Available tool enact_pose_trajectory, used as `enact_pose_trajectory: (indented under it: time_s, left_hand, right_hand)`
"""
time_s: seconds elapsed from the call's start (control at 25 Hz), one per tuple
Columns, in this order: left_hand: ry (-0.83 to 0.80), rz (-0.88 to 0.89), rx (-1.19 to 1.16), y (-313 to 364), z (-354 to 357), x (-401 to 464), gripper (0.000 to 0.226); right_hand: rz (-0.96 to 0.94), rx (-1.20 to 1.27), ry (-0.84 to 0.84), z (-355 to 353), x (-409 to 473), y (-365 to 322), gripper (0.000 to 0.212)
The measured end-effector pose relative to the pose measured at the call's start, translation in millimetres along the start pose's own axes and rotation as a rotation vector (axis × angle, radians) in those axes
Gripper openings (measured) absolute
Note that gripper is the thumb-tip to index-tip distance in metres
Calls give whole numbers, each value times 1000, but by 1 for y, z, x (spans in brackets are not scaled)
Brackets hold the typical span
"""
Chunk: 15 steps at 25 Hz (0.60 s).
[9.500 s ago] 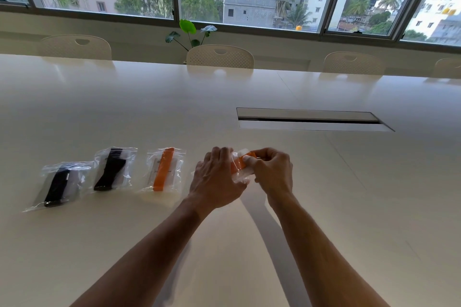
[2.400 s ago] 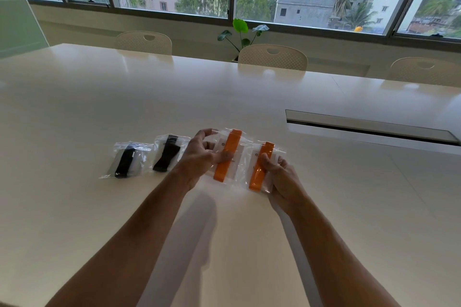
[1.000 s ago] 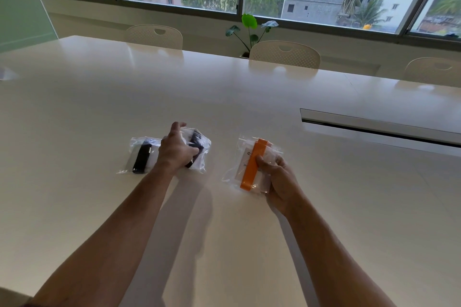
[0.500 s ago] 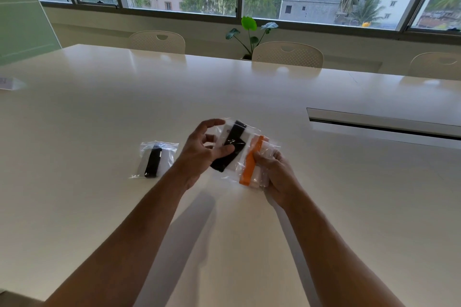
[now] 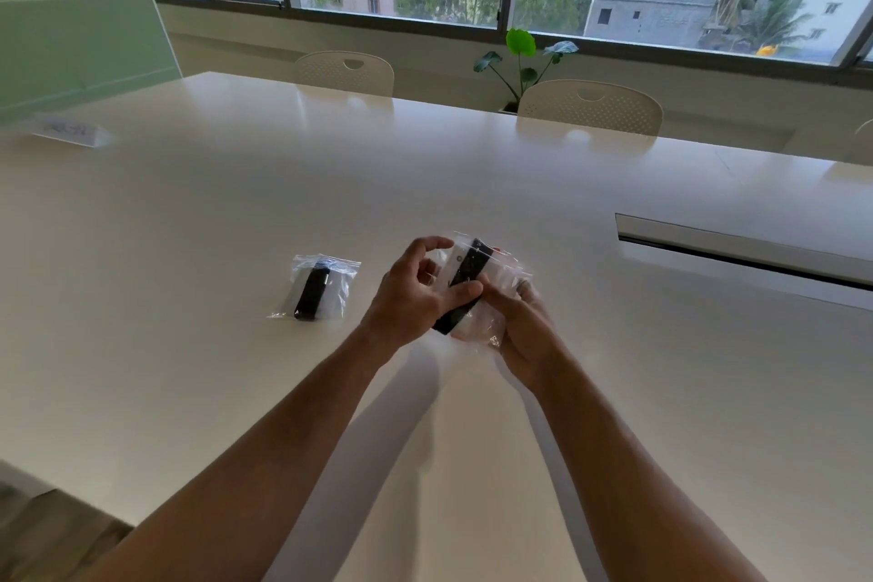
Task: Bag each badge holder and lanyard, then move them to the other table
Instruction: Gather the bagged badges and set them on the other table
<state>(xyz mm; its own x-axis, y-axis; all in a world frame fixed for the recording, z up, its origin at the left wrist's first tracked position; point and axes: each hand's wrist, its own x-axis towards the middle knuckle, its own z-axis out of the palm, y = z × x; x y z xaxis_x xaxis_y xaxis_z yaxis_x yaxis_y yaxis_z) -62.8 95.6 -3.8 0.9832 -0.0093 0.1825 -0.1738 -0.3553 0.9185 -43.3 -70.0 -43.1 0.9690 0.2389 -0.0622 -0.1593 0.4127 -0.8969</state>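
A stack of clear bags (image 5: pixel 465 284) sits between both hands above the white table (image 5: pixel 189 213); the top bag shows a black lanyard and a white badge holder, and the orange ones beneath are hidden. My left hand (image 5: pixel 411 293) pinches the stack with its thumb across the black lanyard. From below and to the right, my right hand (image 5: pixel 519 326) grips the same stack. One more bag with a black lanyard (image 5: pixel 316 288) lies flat on the table to the left, apart from both hands.
A long cable slot (image 5: pixel 737 246) is cut into the table at the right. Pale chairs (image 5: pixel 588 106) stand along the far edge, with a potted plant (image 5: pixel 519 57) behind them. A small nameplate (image 5: pixel 71 130) lies at the far left.
My left hand has laid the black-lanyard bag on top of the orange bags in my right hand, covering them. The view has shifted left.
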Motion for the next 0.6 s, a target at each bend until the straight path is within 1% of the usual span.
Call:
enact_pose_trajectory:
  time_s: [0.04,0.08,0.12,0.16,0.2,0.24,0.28,0.32,0.36,0.44,0.52,0.6]
  left_hand:
    - [-2,-28,-48,1,-3,1,50]
    - [30,-42,-64,1,-7,2,44]
    - [109,-42,-29,-1,-12,4,38]
    - [230,-42,66,-5,-18,7,32]
    - [368,-59,221,-13,-26,10,29]
    - [491,-109,405,-21,-36,11,29]
    - [564,-193,559,-29,-47,11,33]
    - [582,-293,656,-37,-57,11,39]
    - [564,-392,697,-43,-67,10,47]
    - [499,-549,702,-52,-79,9,59]
    - [434,-626,690,-57,-85,8,67]
    - [403,-646,655,-57,-90,6,69]
  right_hand:
    - [10,-1,16,0,2,0,54]
    - [17,5,34,-1,2,0,55]
    - [17,15,42,-1,3,0,57]
    - [13,21,37,-1,4,0,58]
    - [13,26,25,-2,5,-1,58]
    - [22,28,9,-1,6,-2,58]
    - [30,32,-8,-1,6,-3,57]
    - [37,34,-20,-1,7,-3,55]
    - [43,34,-28,-1,8,-3,52]
    - [59,37,-35,1,9,-4,50]
    - [78,33,-46,4,9,-3,49]
    - [90,26,-60,8,11,-1,47]
